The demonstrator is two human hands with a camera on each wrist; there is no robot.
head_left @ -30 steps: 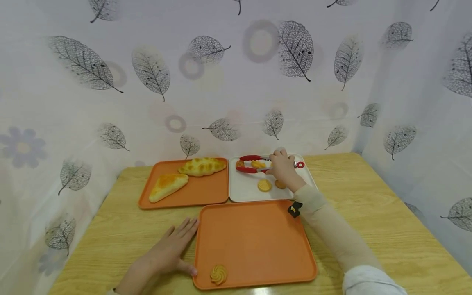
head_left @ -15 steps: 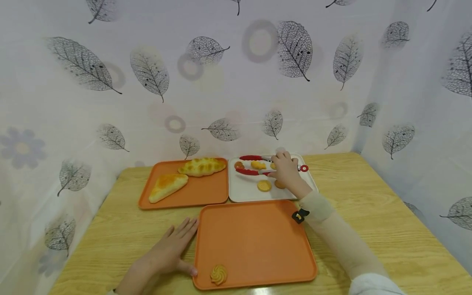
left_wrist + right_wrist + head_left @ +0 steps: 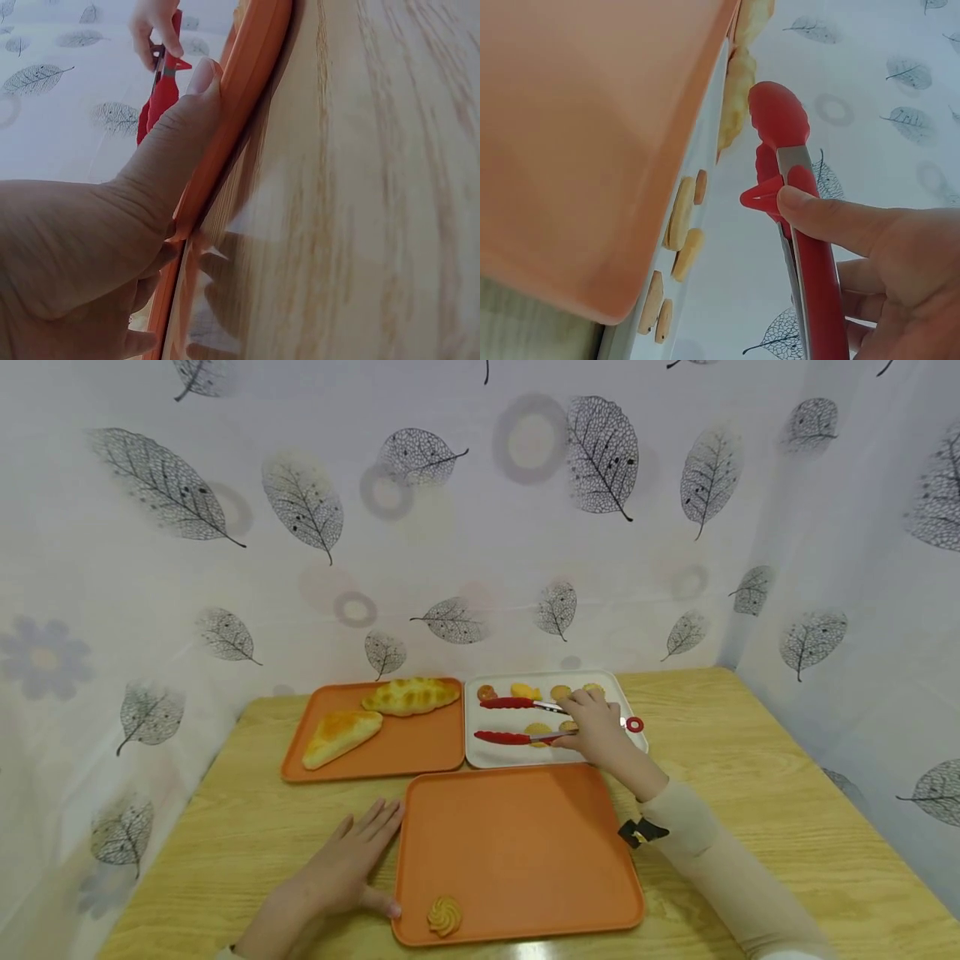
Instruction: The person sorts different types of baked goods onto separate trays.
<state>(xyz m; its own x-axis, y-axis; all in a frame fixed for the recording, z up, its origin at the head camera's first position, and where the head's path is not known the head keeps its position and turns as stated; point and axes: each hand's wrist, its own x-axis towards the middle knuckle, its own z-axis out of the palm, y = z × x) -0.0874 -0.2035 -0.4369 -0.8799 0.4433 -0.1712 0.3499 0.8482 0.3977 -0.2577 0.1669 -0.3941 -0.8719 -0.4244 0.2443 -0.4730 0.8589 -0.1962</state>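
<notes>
My right hand [image 3: 600, 731] grips a pair of red-tipped tongs [image 3: 510, 738] over the white tray [image 3: 487, 757]. The tongs' arms stand apart, with nothing between their tips; in the right wrist view my thumb lies along the red handle [image 3: 817, 292]. Several small cookies lie on the white tray, among them a round cookie [image 3: 537, 729] partly behind the lower arm and a yellow fish-shaped piece [image 3: 527, 692]. My left hand [image 3: 330, 872] rests with spread fingers at the left edge of the near orange tray [image 3: 517, 852], its thumb at the rim. A swirl cookie [image 3: 445, 916] lies in that tray's near left corner.
Back left, a second orange tray [image 3: 420, 752] carries a triangular pastry [image 3: 341, 737] and a braided bread [image 3: 411, 696]. It stands beside the white tray. The wooden table [image 3: 735, 752] ends at a leaf-patterned cloth [image 3: 480, 527] behind and at the sides.
My right hand has drawn the tongs slightly toward me and to the right, and their arms have spread wider. Cookies at the back of the white tray have come into view. My left hand stays put.
</notes>
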